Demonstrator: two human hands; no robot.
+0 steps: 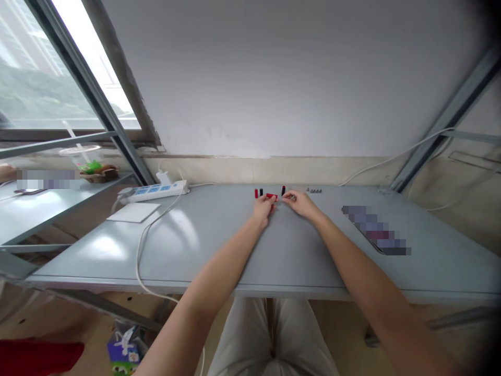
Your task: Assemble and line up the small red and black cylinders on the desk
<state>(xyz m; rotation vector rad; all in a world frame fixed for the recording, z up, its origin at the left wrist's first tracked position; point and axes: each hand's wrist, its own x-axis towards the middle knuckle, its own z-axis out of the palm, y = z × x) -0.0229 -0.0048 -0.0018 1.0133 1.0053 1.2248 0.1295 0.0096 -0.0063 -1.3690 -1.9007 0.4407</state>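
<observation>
My left hand (264,208) is closed around a small red tube (271,195) lying sideways near the back of the grey desk (219,235). Just to its right, my right hand (299,202) pinches with thumb and forefinger; whatever is between the fingertips is too small to name. Left of the held tube stand a short red cylinder (256,193) and a black cylinder (261,192), both upright. Behind the gap between my hands is a dark cylinder with a red top (283,189). Several small dark pieces (315,191) sit in a row beyond my right hand.
A phone (371,230), partly blurred, lies at the right. On the left are a white power strip (158,191), a flat white square (133,212) and a white cable (140,245) running over the front edge. Another person's hand (7,172) shows at far left near a plastic cup (81,153).
</observation>
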